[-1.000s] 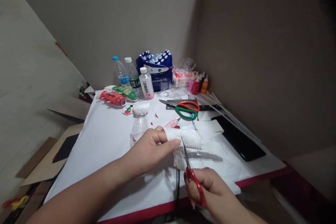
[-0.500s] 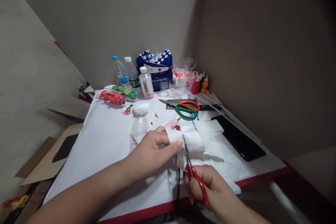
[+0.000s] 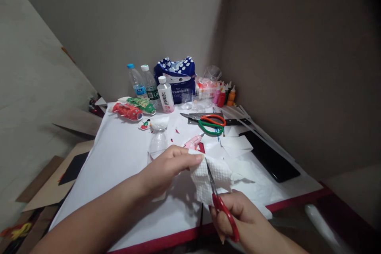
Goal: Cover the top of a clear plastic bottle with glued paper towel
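Between thumb and fingers, my left hand [image 3: 175,166] pinches the upper edge of a white textured tissue [image 3: 199,178]. My right hand [image 3: 235,210] is wrapped round the red handles of a pair of scissors [image 3: 224,214]. Their blades reach up across the tissue, the tips close to my left thumb. Tissue hangs on both sides of the blades. Just beyond lies a pink glue gun [image 3: 193,142], partly hidden by my left hand. A clear plastic bottle piece [image 3: 158,143] stands left of it, its lower part behind my left arm.
Large scissors with orange and green handles [image 3: 212,124] lie beyond the tissue. A black panel [image 3: 270,156] is at the right. Behind stand bottles [image 3: 166,95], a blue bag [image 3: 175,75] and paint bottles [image 3: 231,96]. Red and green fish shapes [image 3: 127,111] lie at the left.
My left hand has turned and shifted slightly left with the tissue, which now hangs lower. The scissors have moved a little down, and their blades look more closed.
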`<action>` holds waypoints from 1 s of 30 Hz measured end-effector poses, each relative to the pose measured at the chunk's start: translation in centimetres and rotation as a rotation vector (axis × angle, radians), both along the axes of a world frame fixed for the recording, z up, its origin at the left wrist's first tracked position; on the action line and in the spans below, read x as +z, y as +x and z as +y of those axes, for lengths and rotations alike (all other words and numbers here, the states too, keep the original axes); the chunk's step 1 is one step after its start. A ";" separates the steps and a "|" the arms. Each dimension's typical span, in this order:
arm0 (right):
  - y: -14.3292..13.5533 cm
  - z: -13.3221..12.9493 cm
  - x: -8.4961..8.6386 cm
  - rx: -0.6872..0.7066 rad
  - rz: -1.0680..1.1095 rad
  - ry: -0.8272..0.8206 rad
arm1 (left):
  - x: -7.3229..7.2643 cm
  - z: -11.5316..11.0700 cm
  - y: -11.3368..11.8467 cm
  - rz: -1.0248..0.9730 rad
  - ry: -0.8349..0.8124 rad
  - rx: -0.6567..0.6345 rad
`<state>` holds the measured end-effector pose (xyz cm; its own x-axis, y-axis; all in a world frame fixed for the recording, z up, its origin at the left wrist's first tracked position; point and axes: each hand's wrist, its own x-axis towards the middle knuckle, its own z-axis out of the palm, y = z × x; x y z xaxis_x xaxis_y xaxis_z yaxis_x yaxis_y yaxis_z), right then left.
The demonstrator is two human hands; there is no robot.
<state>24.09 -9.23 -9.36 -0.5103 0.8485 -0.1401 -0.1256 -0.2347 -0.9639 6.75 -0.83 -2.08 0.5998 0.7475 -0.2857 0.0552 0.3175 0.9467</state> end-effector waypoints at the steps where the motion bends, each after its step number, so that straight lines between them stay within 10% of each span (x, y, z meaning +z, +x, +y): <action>1: 0.1 -0.1 -0.1 0.019 -0.014 0.003 | -0.1 0.2 0.0 -0.050 -0.038 0.019; 30: -1.0 0.3 -1.0 -0.125 0.156 -0.044 | -0.7 -0.9 0.4 0.161 0.217 0.098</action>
<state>23.06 -8.96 -10.39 -0.4196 0.9015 -0.1058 -0.3033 -0.2491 -0.9198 7.17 -1.73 -2.82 0.4818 0.8535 -0.1985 0.1892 0.1198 0.9746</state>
